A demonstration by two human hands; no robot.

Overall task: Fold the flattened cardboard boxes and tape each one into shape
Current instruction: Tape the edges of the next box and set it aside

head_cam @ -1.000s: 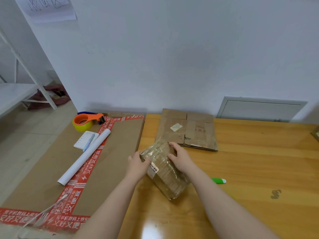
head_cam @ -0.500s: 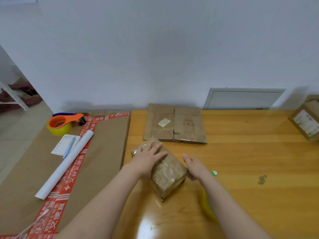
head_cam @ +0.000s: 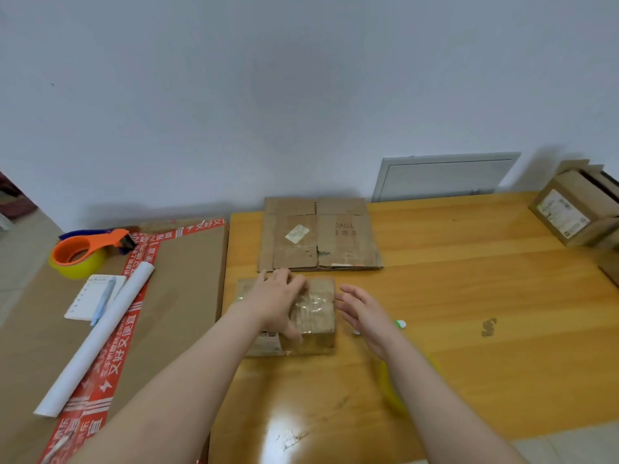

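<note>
The small box (head_cam: 317, 314), wrapped in shiny clear tape, sits on the wooden table (head_cam: 485, 296) near its left edge, just in front of you. Your left hand (head_cam: 279, 298) lies palm down on top of it, fingers spread and fairly straight, pressing rather than clutching; it covers the middle of the lid. Your right hand (head_cam: 363, 311) hovers just beside the box's right side, fingers loose and stretched out, holding nothing; whether the fingertips touch the cardboard cannot be told.

Just behind the box, the flattened cardboard (head_cam: 321, 236) lies on the table against the wall. A small green-and-white object (head_cam: 400, 324) shows past your right wrist, and something yellow and blurred (head_cam: 393, 390) sits under your right forearm. At the table's far right stands another box (head_cam: 569, 212) with a label.

To the left, a large brown sheet (head_cam: 187, 296) edged in red printed tape carries a tape dispenser (head_cam: 83, 251), a notepad (head_cam: 88, 296), a pen (head_cam: 104, 299) and a white paper roll (head_cam: 100, 336).
</note>
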